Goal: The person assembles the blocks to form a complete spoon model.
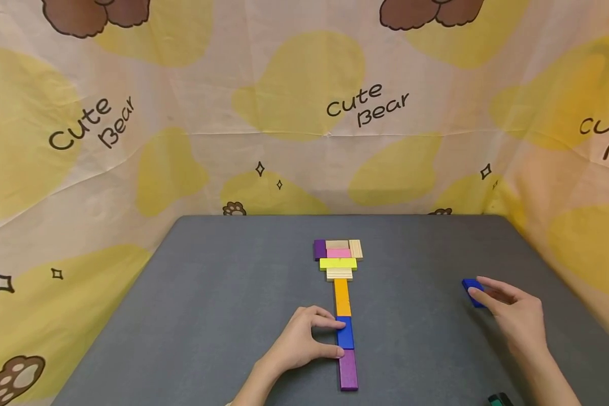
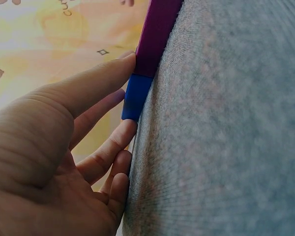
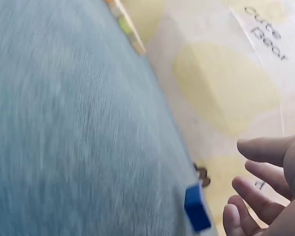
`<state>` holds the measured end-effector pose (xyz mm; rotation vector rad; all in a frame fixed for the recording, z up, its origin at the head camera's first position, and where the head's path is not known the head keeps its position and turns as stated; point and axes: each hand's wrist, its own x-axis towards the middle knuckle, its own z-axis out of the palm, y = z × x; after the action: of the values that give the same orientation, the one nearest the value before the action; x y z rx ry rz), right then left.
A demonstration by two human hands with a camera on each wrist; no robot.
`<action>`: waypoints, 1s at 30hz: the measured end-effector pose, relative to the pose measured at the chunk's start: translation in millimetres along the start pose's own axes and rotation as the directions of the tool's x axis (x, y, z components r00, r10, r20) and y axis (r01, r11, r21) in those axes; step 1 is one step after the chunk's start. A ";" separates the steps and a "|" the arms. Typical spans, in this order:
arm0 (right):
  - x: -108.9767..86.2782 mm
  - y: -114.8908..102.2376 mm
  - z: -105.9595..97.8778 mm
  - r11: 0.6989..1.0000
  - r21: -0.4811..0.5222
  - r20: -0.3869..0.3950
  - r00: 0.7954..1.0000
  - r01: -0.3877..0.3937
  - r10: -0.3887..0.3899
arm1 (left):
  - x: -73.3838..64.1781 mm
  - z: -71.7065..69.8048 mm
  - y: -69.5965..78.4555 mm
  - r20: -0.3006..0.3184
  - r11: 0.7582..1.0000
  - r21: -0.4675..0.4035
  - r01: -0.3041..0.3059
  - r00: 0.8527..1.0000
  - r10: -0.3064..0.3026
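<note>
A row of blocks runs down the middle of the table in the head view. My left hand [image 1: 301,341] touches its left side, index fingertip on a blue block [image 1: 346,338] and thumb where that block meets a purple block [image 1: 348,373]. In the left wrist view the thumb lies along the purple block's edge, and a fingertip meets the blue block's far end. Off to the right, my right hand [image 1: 520,316] hovers by another blue block [image 1: 470,283]. The right wrist view shows a gap between its loosely bent fingers and this blue block [image 3: 196,209].
Above the left hand the row continues with an orange block [image 1: 342,299], plain wood blocks [image 1: 339,274], a yellow-green block [image 1: 338,263], a pink block [image 1: 338,253] and a dark purple block [image 1: 320,250]. A dark teal object [image 1: 499,400] shows at the bottom edge. Patterned cloth [image 1: 294,101] surrounds the table.
</note>
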<state>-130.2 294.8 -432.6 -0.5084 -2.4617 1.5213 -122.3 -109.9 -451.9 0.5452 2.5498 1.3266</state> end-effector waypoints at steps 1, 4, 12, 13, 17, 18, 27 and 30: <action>1.6 3.7 -2.1 1.000 0.000 0.001 1.000 -0.006 0.006 | 0.0 -0.1 0.0 0.000 1.000 0.000 0.000 1.000 0.000; 6.8 13.9 -8.3 1.000 -0.015 0.007 1.000 -0.025 0.025 | -0.1 0.0 -0.3 -0.004 1.000 0.001 -0.009 1.000 0.009; 14.7 30.9 -12.3 0.991 -0.132 0.092 0.995 -0.018 0.031 | 0.1 0.7 -0.5 -0.005 1.000 -0.002 -0.014 1.000 0.014; 15.3 31.9 -11.6 0.991 -0.135 0.104 0.994 -0.011 0.025 | 0.2 0.7 -0.6 -0.005 1.000 -0.004 -0.009 1.000 0.009; 16.6 34.3 -8.3 0.986 -0.165 0.126 0.992 0.015 0.006 | 0.2 0.3 -0.5 -0.003 1.000 0.000 -0.005 1.000 0.005; 16.4 34.7 -7.4 0.984 -0.176 0.127 0.992 0.022 0.000 | 0.2 0.3 -0.5 -0.002 1.000 0.003 -0.008 1.000 0.008; 16.3 35.1 -5.8 0.975 -0.211 0.155 0.987 0.068 -0.035 | -0.9 0.5 -0.5 0.000 1.000 0.009 -0.008 1.000 0.008; 16.5 34.9 -6.7 0.976 -0.208 0.156 0.987 0.066 -0.033 | -1.0 0.3 0.0 0.000 1.000 0.012 -0.008 1.000 0.008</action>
<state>-136.7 321.0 -460.9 -0.3738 -2.7506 1.3305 -121.3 -110.1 -452.0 0.5579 2.5602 1.3151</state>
